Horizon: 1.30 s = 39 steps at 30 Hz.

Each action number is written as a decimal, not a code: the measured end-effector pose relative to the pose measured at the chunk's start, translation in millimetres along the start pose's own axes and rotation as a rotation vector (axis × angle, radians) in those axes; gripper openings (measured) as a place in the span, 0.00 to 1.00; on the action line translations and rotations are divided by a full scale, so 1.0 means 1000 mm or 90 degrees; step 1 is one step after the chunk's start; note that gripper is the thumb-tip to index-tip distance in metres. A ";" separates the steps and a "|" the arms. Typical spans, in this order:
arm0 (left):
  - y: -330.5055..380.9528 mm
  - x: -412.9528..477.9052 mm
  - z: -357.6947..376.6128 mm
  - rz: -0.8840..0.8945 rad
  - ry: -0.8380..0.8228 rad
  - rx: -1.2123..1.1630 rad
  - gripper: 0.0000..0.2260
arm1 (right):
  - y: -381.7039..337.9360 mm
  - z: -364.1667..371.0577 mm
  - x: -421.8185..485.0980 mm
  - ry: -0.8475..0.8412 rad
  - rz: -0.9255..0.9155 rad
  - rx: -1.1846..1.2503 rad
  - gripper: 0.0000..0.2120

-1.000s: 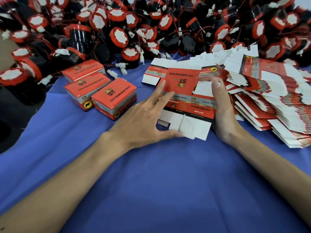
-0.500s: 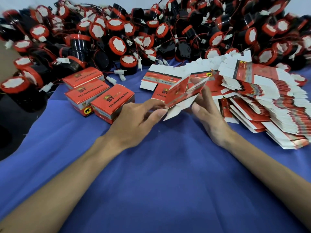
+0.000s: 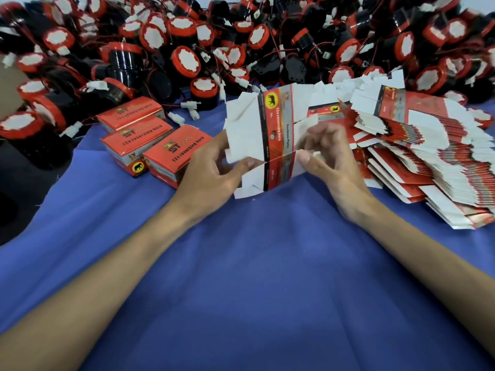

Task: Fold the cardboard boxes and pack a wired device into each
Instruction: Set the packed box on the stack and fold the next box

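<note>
Both hands hold one unfolded red-and-white cardboard box blank (image 3: 270,140) upright above the blue cloth, white inside facing left. My left hand (image 3: 211,172) pinches its lower left edge with thumb and fingers. My right hand (image 3: 329,162) grips its right side, fingers curled and blurred. A fanned stack of flat box blanks (image 3: 417,148) lies to the right. Three folded red boxes (image 3: 158,145) sit side by side at the left. A big heap of black-and-red round wired devices (image 3: 187,57) with white connectors fills the back of the table.
The blue cloth (image 3: 254,277) covers the table in front of the hands. At the far left the cloth ends at a dark drop (image 3: 21,199). Loose white connectors (image 3: 190,107) on red wires lie between the heap and the boxes.
The blank lay flat on the stack a second ago; both hands lifted it, tilted it on edge, and now hold it upright and partly opened, closer to me.
</note>
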<state>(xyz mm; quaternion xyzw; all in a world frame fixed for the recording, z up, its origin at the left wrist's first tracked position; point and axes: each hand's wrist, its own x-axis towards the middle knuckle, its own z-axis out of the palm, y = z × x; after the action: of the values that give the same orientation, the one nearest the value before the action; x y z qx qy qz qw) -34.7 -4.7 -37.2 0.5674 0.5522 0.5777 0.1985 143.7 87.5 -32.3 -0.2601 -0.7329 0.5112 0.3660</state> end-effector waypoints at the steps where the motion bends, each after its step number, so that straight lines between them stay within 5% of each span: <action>1: -0.001 0.001 -0.001 -0.016 -0.013 -0.027 0.15 | 0.000 -0.001 0.000 -0.019 0.016 0.001 0.16; 6: -0.003 0.002 -0.005 -0.027 -0.034 -0.053 0.18 | -0.002 -0.003 0.001 -0.093 0.042 -0.024 0.08; 11: -0.010 0.002 -0.004 -0.032 -0.048 -0.101 0.27 | 0.000 -0.002 -0.001 -0.136 0.013 0.020 0.15; 15: -0.015 0.004 -0.005 0.001 -0.017 -0.104 0.25 | -0.003 -0.002 -0.002 -0.114 0.010 0.029 0.28; 21: -0.012 0.004 -0.002 -0.008 0.048 -0.159 0.20 | 0.002 0.000 0.000 -0.084 0.024 0.010 0.20; 29: -0.005 0.003 0.000 -0.056 0.161 -0.232 0.30 | 0.004 -0.001 0.004 0.061 0.039 -0.029 0.11; 33: -0.005 0.002 -0.002 -0.117 0.091 -0.261 0.16 | 0.008 -0.003 0.007 0.066 0.092 0.105 0.10; 39: 0.001 0.002 -0.009 -0.159 -0.015 -0.172 0.23 | 0.006 -0.006 0.008 0.076 0.040 0.121 0.12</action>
<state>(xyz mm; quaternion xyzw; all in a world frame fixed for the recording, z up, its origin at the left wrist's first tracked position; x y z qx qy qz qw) -42.7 -6.9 -32.9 0.4696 0.5333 0.6108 0.3493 143.4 98.7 -34.7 -0.2770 -0.6495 0.5730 0.4160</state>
